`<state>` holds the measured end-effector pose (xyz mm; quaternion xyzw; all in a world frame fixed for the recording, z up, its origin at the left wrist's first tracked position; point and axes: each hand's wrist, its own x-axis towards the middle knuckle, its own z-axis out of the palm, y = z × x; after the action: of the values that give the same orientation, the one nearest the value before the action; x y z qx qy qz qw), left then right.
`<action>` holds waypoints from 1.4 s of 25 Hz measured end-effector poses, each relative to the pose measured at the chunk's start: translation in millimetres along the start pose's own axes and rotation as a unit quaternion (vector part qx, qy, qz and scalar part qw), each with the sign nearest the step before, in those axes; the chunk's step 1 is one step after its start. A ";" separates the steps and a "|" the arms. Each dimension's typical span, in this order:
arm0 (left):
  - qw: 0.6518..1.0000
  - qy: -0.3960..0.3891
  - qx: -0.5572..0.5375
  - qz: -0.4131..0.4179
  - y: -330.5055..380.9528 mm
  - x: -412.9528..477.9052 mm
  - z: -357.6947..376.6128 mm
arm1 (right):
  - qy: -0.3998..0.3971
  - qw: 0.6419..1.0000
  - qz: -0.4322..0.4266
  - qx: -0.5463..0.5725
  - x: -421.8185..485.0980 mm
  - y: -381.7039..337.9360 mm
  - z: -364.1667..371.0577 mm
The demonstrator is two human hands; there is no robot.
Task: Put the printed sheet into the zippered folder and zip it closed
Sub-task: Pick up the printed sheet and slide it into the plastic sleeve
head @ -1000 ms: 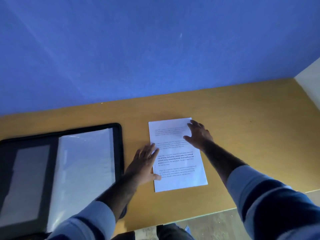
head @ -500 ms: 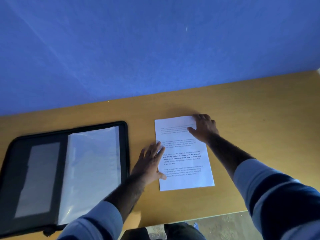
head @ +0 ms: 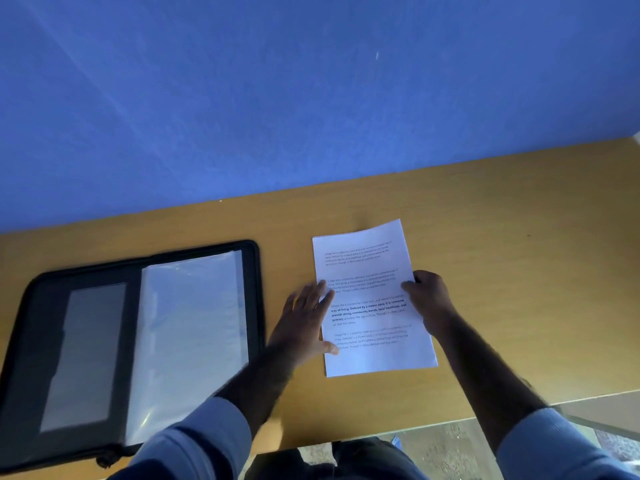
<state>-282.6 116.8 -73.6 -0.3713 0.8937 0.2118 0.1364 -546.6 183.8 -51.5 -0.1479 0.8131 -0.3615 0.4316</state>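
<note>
the printed sheet lay on the wooden table, to the right of the zippered folder and apart from it, with a strip of bare tabletop between them. its far right corner curled up a little off the surface.

the right hand gripped the sheet's right edge about halfway along, thumb pressed on top of the paper and the other fingers curled under or behind the edge; the forearm came in from the lower right, sleeve pushed up past the wrist. the left hand was spread flat, palm down, fingers straight and together, pointing away from the person; its fingertips and thumb overlapped the sheet's left edge, while the palm rested on the table just beside the paper. it held nothing, only pressed. its outline was slightly blurred. the left forearm crossed over the folder's near right corner.

the folder lay open and flat on the left side of the table, black-bordered, with a clear plastic sleeve on its right half and a grey pocket panel on its left half. a blue wall stood behind the table.
</note>
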 end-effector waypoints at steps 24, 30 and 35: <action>0.751 0.150 -0.643 0.008 39.0 -4.8 -141.7 | -0.094 0.953 -0.202 0.204 -68.7 -72.2 -32.8; 0.761 0.159 -0.629 0.002 40.4 -6.8 -139.9 | -0.080 0.953 -0.200 0.211 -68.1 -66.5 -27.5; 0.770 0.143 -0.622 -0.016 37.1 -9.5 -136.6 | -0.133 0.945 -0.216 0.207 -69.8 -61.8 -28.4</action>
<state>-314.6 80.6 59.8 -0.4149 0.5701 0.6636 -0.2501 -533.3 192.5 44.6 -0.2742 0.6038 -0.5838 0.4684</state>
